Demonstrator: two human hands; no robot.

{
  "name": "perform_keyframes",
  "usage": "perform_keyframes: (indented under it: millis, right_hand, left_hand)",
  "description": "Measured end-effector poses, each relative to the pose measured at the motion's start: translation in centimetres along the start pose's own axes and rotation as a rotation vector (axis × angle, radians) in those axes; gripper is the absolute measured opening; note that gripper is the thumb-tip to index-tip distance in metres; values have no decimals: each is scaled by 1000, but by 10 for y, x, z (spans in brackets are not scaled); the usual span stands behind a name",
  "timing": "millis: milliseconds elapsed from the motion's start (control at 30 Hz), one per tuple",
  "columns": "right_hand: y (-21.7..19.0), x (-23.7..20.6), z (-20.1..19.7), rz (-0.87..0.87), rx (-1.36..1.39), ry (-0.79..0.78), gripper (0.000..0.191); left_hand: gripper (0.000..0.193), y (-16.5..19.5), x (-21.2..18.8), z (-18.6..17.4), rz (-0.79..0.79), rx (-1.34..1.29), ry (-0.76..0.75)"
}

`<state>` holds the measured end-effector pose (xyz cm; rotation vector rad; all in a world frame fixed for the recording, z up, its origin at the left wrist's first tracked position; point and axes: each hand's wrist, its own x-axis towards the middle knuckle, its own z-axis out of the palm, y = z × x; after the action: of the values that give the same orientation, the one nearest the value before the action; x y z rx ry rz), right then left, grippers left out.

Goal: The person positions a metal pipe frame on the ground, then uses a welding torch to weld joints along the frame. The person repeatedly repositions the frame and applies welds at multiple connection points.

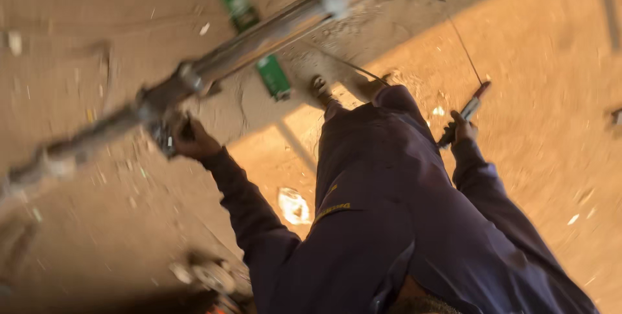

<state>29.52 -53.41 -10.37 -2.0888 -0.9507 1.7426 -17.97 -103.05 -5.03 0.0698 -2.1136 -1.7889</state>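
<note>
Left hand (193,139): fingers closed round dark fitting on long metal shaft assembly (246,45); grip firm, blurred. Right hand (461,129): closed on slim tool with red tip (468,108), thin wire running up from it. Shaft: long axis diagonal, from below-left of left hand up to far right, passing above both hands; left hand on it, right hand well apart. Grey, dusty, cylindrical, with collars. Green flat box (273,76) just beyond shaft. Ground (551,42): sandy, littered, half sunlit.
</note>
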Motion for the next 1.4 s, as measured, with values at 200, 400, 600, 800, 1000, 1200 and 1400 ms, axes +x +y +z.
perform_keyframes:
  millis: [200,400,600,800,1000,1200,1400]
  right_hand:
    - [4,37,-34,-157,-14,95,45]
    - [-4,69,-55,-48,-31,149,56]
    - [-22,96,-89,88,-110,155,59]
    - [-47,118,-124,85,26,194,59]
    - [-63,143,-149,100,171,234,60]
    - [-71,159,-152,130,223,238,61]
    - [-77,158,-147,122,76,187,65]
  left_hand:
    - [20,134,-80,207,159,-189,-567]
    - [13,206,-170,433,581,-232,-939]
    - [9,213,-259,650,770,-91,-1004]
    - [16,218,-296,754,861,183,-825]
    - [13,224,-313,758,833,448,-780]
    - [15,217,-313,760,826,411,-743]
    - [10,209,-311,765,850,486,-745]
